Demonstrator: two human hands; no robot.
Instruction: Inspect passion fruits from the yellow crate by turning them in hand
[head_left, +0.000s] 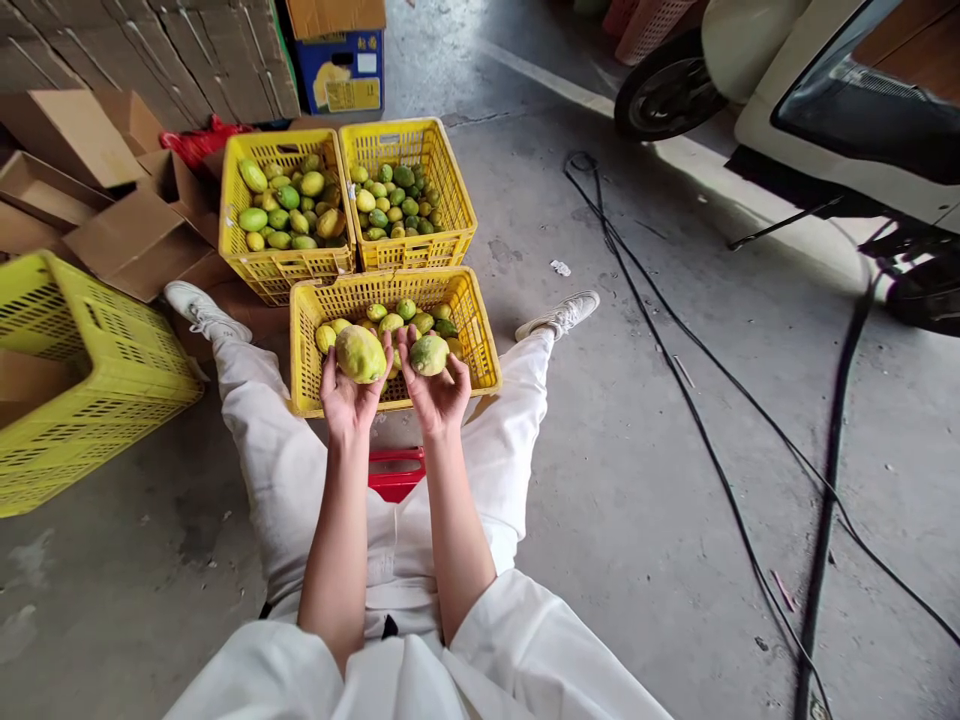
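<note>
Yellowish fruit (360,354) fills the loosely cupped left hand (354,396), greener fruit (429,355) the loosely cupped right hand (437,396).

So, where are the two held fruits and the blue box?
Left held fruit (360,355): head view, middle of skin.
Right held fruit (429,355): head view, middle of skin.
Blue box (340,74): head view, printed front side.
</note>
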